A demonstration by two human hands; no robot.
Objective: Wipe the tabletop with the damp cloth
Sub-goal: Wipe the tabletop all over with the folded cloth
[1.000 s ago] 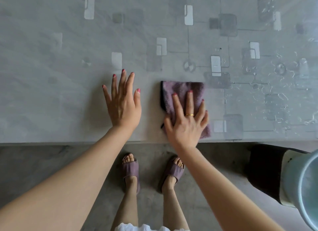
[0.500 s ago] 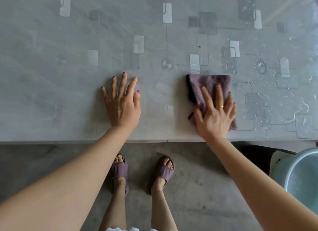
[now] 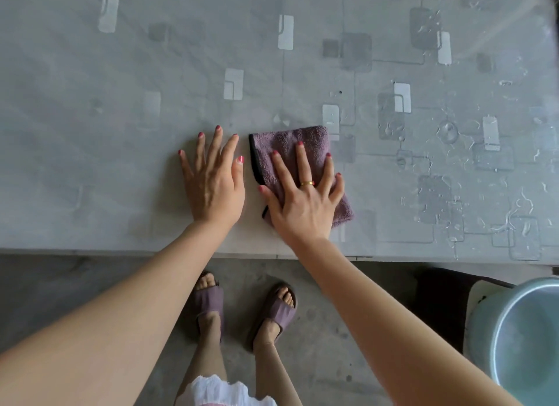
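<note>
A folded purple cloth (image 3: 290, 144) lies flat on the grey patterned tabletop (image 3: 121, 118), near its front edge. My right hand (image 3: 302, 200) presses down on the cloth with straight, spread fingers and covers its lower half. Just left of the cloth, my left hand (image 3: 213, 182) rests flat on the bare tabletop, fingers straight, holding nothing. The two hands are a small gap apart. To the right of the cloth the tabletop carries water streaks and droplets (image 3: 484, 169).
A pale blue basin (image 3: 532, 336) stands on a dark stool (image 3: 438, 303) below the table's right front corner. My feet in purple slippers (image 3: 208, 303) stand on the concrete floor under the table's edge (image 3: 90, 251).
My right hand has slid the cloth to the right and then back left, so that it now lies close beside my left hand. The left hand has stayed flat in place.
</note>
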